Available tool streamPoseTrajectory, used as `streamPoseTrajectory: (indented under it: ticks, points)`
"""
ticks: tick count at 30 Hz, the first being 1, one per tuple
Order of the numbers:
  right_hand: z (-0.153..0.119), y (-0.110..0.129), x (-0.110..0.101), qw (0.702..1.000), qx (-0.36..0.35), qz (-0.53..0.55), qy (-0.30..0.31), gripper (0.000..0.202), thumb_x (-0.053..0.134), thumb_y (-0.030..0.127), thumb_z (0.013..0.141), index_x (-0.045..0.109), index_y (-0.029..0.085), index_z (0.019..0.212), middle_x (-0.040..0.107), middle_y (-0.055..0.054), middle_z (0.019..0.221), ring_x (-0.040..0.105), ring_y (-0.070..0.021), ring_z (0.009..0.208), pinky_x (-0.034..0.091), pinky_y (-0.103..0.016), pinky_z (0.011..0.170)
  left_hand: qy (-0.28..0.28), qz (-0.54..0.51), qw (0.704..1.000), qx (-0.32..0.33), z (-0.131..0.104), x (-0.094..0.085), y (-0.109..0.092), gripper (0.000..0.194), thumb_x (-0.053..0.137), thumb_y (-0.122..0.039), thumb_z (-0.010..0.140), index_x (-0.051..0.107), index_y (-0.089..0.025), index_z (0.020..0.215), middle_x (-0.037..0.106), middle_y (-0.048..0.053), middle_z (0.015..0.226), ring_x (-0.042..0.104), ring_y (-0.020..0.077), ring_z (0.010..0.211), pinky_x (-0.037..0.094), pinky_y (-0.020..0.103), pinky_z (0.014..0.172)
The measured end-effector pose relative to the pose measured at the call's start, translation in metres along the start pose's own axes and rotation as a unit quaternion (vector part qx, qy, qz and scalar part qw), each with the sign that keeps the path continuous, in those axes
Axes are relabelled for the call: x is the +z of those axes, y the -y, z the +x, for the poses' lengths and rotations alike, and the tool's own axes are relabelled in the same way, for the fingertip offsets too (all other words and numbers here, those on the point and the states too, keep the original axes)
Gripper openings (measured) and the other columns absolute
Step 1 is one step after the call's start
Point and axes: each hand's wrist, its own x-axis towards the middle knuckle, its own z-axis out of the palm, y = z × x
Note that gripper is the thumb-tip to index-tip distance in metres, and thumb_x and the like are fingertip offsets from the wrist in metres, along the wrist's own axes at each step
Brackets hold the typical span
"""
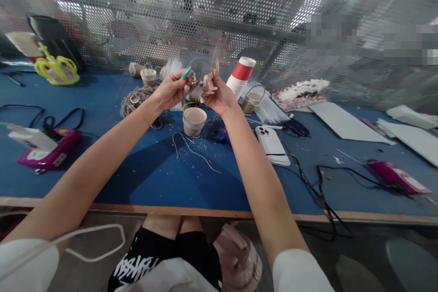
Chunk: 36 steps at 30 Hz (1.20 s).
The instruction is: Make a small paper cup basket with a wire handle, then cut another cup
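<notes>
your left hand (173, 89) and right hand (217, 93) each pinched an end of a thin grey wire arch (200, 60), bowed upward between them, held above the paper cup (194, 121) toward the tabletop's (143, 173) far edge.

Right hand (217, 93) conceals most of the small wrapped piece; wire handle (200, 61) blurs against mesh.

We note both arms bare and stretched forward, converging at upper centre of the frame. Left hand (174, 89) raised, fingers curled in a closed pinch grip. Right hand (216, 92) just beside it, fingers likewise pinched, one fingertip pointing up.
</notes>
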Motion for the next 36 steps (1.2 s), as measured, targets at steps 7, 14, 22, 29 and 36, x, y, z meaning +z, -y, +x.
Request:
streamPoseTrajectory:
  ticks: [7,14,22,29,36]
  points:
    - [0.001,0.001,-0.002,1.0,-0.006,-0.008,-0.009,0.034,0.046,0.031,0.099,0.047,0.019,0.067,0.041,0.01,0.054,0.033,-0.0004,0.041,0.035,-0.009,0.044,0.023,-0.005,0.999,-0.022,-0.002,-0.002,-0.001,0.017,0.048,-0.016,0.096,0.063,-0.014,0.088,0.059,-0.004,0.067,0.061,0.0014,0.059,0.054,0.014,0.081]
    - [0.008,0.0,-0.014,0.997,-0.029,-0.031,0.063,0.03,0.06,0.036,0.091,0.05,0.02,0.067,0.039,0.01,0.052,0.035,-0.0003,0.043,0.037,-0.008,0.045,0.066,0.013,0.997,-0.029,-0.002,-0.009,0.0,0.019,0.046,-0.016,0.096,0.063,-0.013,0.088,0.063,-0.002,0.069,0.067,0.0062,0.064,0.055,0.027,0.09]
    - [0.006,-0.001,-0.01,1.0,-0.008,-0.001,0.021,0.035,0.049,0.03,0.097,0.048,0.019,0.064,0.042,0.01,0.053,0.036,-0.0008,0.042,0.036,-0.008,0.044,0.072,0.02,0.997,-0.022,-0.001,-0.009,0.001,0.016,0.052,-0.02,0.094,0.063,-0.014,0.083,0.062,-0.004,0.062,0.066,0.0049,0.062,0.055,0.022,0.086]
    - [0.004,-0.001,-0.008,1.0,-0.007,0.01,0.007,0.037,0.044,0.028,0.099,0.049,0.019,0.063,0.04,0.01,0.053,0.033,-0.001,0.041,0.035,-0.009,0.043,0.027,0.022,0.999,0.0,0.004,-0.009,0.004,0.017,0.054,-0.015,0.093,0.063,-0.015,0.078,0.062,-0.006,0.066,0.067,0.0025,0.064,0.053,0.014,0.079]
    - [0.003,-0.001,-0.005,0.995,-0.045,-0.086,0.0,0.036,0.053,0.035,0.094,0.047,0.02,0.062,0.041,0.009,0.055,0.034,-0.0025,0.045,0.036,-0.011,0.046,0.035,0.053,0.998,0.013,0.008,-0.014,0.006,0.018,0.052,-0.009,0.092,0.062,-0.015,0.078,0.062,-0.007,0.065,0.066,0.002,0.062,0.054,0.017,0.084]
